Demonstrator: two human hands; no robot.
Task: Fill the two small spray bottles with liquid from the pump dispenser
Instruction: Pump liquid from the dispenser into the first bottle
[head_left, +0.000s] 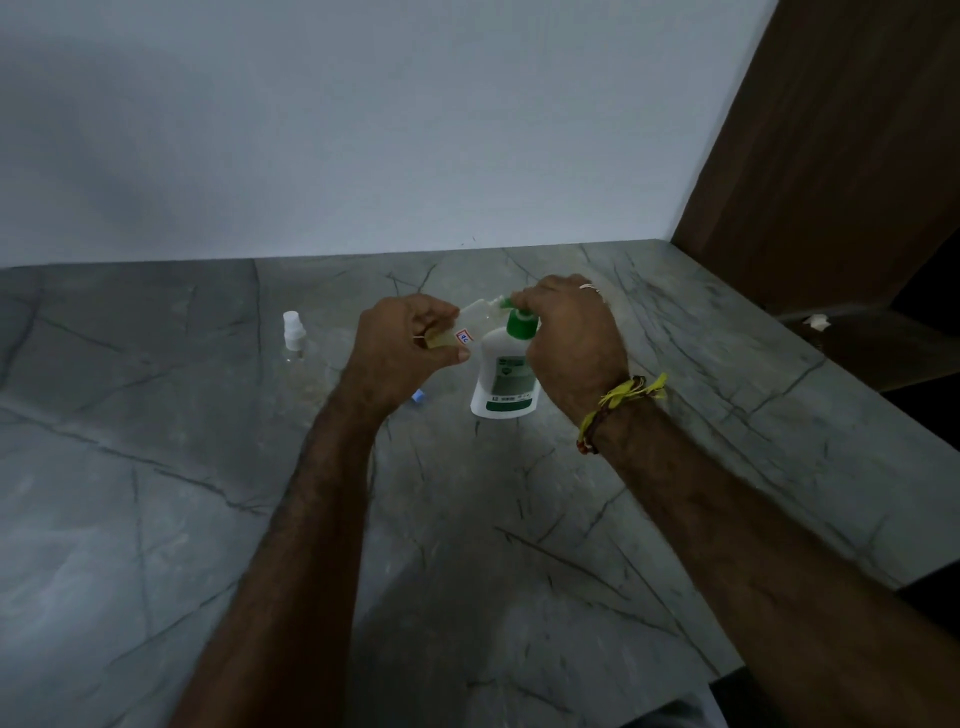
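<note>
Farthest left on the grey stone counter (156, 467) stands a small clear spray bottle (294, 338) with its white sprayer top on, upright and well apart from the hands. To its right, the person's left hand (410, 345) is curled around a second small bottle (470, 325), held tilted so that its open neck points up and to the right, toward the pump spout. This bottle carries a small white sticker with red and blue marks, and a pale yellowish liquid shows in its lower part, near the palm. Just below the left wrist, a small blue piece (417, 397) lies on the counter (too little of it shows to tell what it is).

Next comes the pump dispenser (501, 376), a white bottle with a green label and a green pump head, standing on the counter. The right hand (569, 338) is closed over the pump head from above, fingers bent down onto it; whether the pump is pressed down cannot be told. A ring shows on one finger, and yellow and dark threads (621, 402) circle the right wrist. A brown wooden panel (831, 156) rises at the far right.
</note>
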